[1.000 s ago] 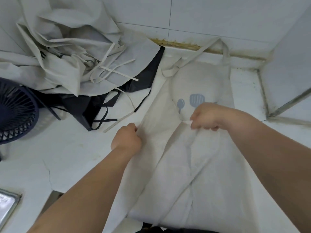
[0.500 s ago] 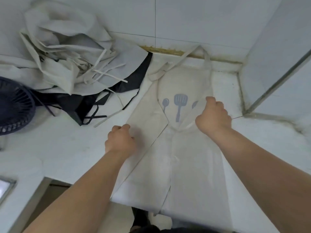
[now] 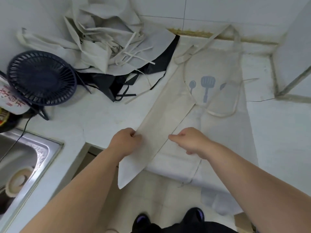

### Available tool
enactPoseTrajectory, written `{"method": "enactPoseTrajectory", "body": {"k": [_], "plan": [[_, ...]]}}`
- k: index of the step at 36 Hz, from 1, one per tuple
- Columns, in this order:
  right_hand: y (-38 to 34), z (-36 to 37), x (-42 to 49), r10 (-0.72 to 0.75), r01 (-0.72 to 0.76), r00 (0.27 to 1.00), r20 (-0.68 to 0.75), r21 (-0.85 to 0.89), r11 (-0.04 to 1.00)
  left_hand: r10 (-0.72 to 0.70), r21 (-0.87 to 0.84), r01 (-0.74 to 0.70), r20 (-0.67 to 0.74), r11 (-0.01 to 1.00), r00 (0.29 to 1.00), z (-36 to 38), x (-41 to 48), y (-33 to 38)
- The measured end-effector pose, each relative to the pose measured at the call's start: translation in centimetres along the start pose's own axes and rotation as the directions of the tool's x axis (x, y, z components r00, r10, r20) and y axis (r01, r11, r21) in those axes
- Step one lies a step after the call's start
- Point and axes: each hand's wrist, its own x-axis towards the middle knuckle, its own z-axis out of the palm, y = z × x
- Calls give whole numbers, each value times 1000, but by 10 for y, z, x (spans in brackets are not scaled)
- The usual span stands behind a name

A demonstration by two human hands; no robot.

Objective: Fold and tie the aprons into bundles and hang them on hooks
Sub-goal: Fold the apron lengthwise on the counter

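Spread mid-frame on the white countertop (image 3: 104, 118), the thin cream cloth apron with printed blue utensils (image 3: 217, 125) looks light and limp, best held by edges: left hand (image 3: 125, 142) pinches its folded flap, right hand (image 3: 191, 140) presses loosely curled.

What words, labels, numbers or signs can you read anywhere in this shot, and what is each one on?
Red characters on the white container at the left edge, behind the dark fan: too blurred and cut off to read.
Apron on the counter: no words, only blue-grey pictures of a spoon, a spatula and a third utensil that is partly hidden.
Nothing else carries readable text.
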Motion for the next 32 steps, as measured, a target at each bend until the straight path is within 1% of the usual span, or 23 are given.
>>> {"method": "enactPoseTrajectory", "body": {"k": [1, 2, 3, 5, 6, 7, 9, 11, 14, 17, 18, 19, 21, 22, 23, 25, 27, 30, 32], "plan": [[-1, 3, -3, 3, -4, 1000, -8, -39, 999, 37, -61, -34, 45, 998, 998, -1, -3, 1], [-1, 6, -4, 17, -18, 1000, -21, -66, 998, 63, -161, -46, 102, 986, 993, -2, -5, 0], [-3, 11, -7, 35, -38, 999, -34, -78, 996, 80, -303, -26, 168, 953, 983, -5, -8, -2], [-6, 23, -11, 69, -73, 996, -50, -87, 993, 89, -575, 101, 293, 812, 952, -14, -13, -9], [-7, 29, -12, 74, -79, 995, -59, -92, 993, 93, -654, 169, 347, 737, 933, -17, -14, -13], [-7, 34, -13, 77, -84, 994, -76, -100, 991, 100, -693, 216, 385, 688, 918, -20, -13, -17], [-6, 43, -14, 87, -104, 988, -124, -138, 985, 106, -714, 258, 421, 651, 901, -22, -13, -22], [-5, 55, -16, 107, -135, 976, -190, -139, 981, 104, -696, 261, 435, 668, 895, -20, -12, -29], [-2, 69, -26, 148, -162, 954, -259, -32, 986, 103, -642, 227, 434, 732, 895, -15, -12, -37], [-1, 80, -38, 198, -170, 954, -224, 137, 976, 140, -603, 195, 464, 773, 875, -7, -13, -40], [-2, 84, -42, 217, -173, 957, -195, 218, 960, 162, -618, 203, 481, 759, 862, -6, -15, -39], [-3, 87, -44, 239, -180, 958, -160, 312, 933, 184, -650, 230, 503, 724, 844, -5, -16, -39], [-5, 92, -49, 258, -186, 962, -92, 475, 860, 206, -723, 306, 526, 620, 825, -3, -20, -35], [-7, 94, -52, 249, -166, 965, -84, 538, 826, 211, -743, 329, 529, 583, 822, -1, -22, -33], [-8, 95, -53, 234, -134, 967, -100, 582, 802, 213, -751, 336, 529, 569, 821, 0, -23, -32], [-7, 97, -55, 192, -54, 967, -169, 598, 799, 225, -744, 321, 530, 586, 818, 2, -25, -32], [-6, 94, -58, 171, 3, 959, -227, 610, 792, 231, -717, 299, 540, 630, 809, 5, -27, -34], [-5, 87, -63, 149, 33, 966, -210, 674, 738, 221, -675, 265, 544, 689, 810, 9, -29, -36], [-4, 86, -65, 126, 45, 969, -211, 657, 752, 228, -672, 253, 542, 696, 809, 13, -31, -35]]}}
